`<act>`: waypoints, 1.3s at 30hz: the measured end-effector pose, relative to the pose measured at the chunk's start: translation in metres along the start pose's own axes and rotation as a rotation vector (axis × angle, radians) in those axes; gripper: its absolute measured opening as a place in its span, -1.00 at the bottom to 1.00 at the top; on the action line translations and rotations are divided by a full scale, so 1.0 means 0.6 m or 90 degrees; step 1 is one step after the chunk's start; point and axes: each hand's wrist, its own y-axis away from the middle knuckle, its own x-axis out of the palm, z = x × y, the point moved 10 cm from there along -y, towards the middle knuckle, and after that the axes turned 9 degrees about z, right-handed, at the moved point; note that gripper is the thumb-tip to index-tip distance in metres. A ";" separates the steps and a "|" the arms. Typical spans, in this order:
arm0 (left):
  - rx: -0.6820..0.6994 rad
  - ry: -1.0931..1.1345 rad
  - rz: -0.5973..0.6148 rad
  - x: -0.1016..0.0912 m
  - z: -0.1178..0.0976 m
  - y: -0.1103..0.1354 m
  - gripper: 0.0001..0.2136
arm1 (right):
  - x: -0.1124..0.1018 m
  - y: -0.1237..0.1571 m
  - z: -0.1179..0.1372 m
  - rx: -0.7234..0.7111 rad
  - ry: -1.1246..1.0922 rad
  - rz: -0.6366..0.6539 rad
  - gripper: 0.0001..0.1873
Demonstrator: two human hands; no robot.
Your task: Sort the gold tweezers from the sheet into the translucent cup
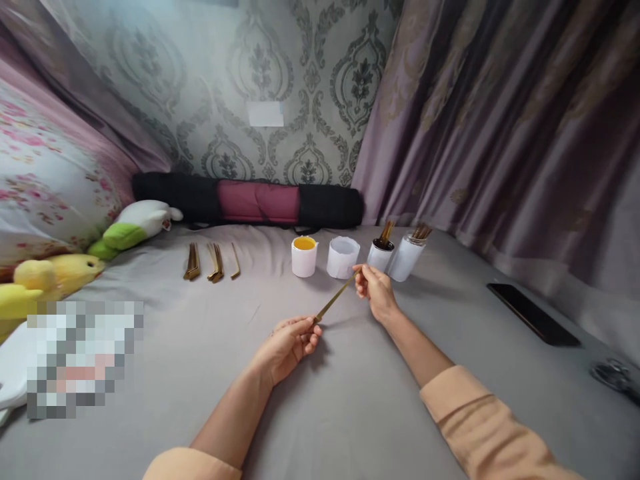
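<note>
A thin gold-coloured strip (336, 300) stretches at a slant between my two hands, above the grey sheet. My left hand (295, 343) is closed in a pinch on its lower, nearer end. The upper end sits between the fingertips of my right hand (374, 288), also closed. Just beyond the right hand stand a white-covered can (379, 255) with a dark inside and gold strips in it, and a tilted white container (407, 259) of thin brown sticks. A white cup (343, 259) and a white cup with a yellow inside (304, 259) stand to their left.
Bent gold strips lie at the back left in two bundles (191, 261) (216, 263), beside a single strip (235, 260). A black phone (533, 313) lies at right. Plush toys (65, 273) and a blurred-out item (85, 360) are at left. A black-and-maroon roll (257, 201) lies along the wall.
</note>
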 end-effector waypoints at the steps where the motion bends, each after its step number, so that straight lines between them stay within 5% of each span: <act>1: 0.001 0.001 0.000 0.000 -0.001 0.001 -0.92 | -0.001 0.001 0.003 0.001 0.004 0.001 -0.71; 23: 0.023 0.005 0.035 0.000 0.003 -0.003 -0.83 | -0.019 0.017 0.048 0.015 0.096 -0.026 -0.69; 39: 0.017 0.079 0.032 -0.009 0.003 -0.005 -0.81 | -0.116 0.008 0.162 -0.051 0.135 -0.107 -0.73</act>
